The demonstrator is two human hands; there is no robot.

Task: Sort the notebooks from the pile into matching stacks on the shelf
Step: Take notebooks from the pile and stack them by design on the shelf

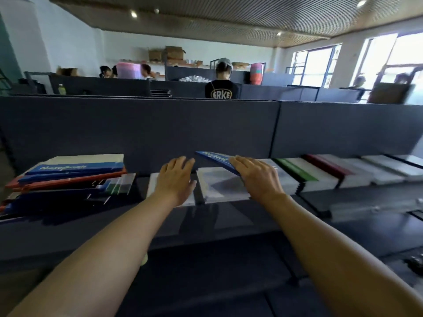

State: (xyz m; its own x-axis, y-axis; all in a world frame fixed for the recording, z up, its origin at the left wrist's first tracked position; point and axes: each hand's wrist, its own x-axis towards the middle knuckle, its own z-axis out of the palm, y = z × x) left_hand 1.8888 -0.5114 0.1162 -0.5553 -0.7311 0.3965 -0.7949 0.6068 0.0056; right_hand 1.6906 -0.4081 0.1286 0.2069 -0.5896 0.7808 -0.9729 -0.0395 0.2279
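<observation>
A messy pile of notebooks (68,177) with blue, red and white covers lies at the left of the dark shelf (229,216). My right hand (256,177) holds a blue notebook (215,157), tilted, above a pale stack (219,186) at the shelf's middle. My left hand (176,179) hovers just left of it, fingers straight, over another pale stack (152,186). Further right sit sorted stacks with a green spine (295,172) and a red spine (327,165).
A dark partition wall (183,126) rises right behind the shelf. More pale stacks (389,168) run off to the right. Beyond the partition, people work at other stations, one in a black shirt (222,90).
</observation>
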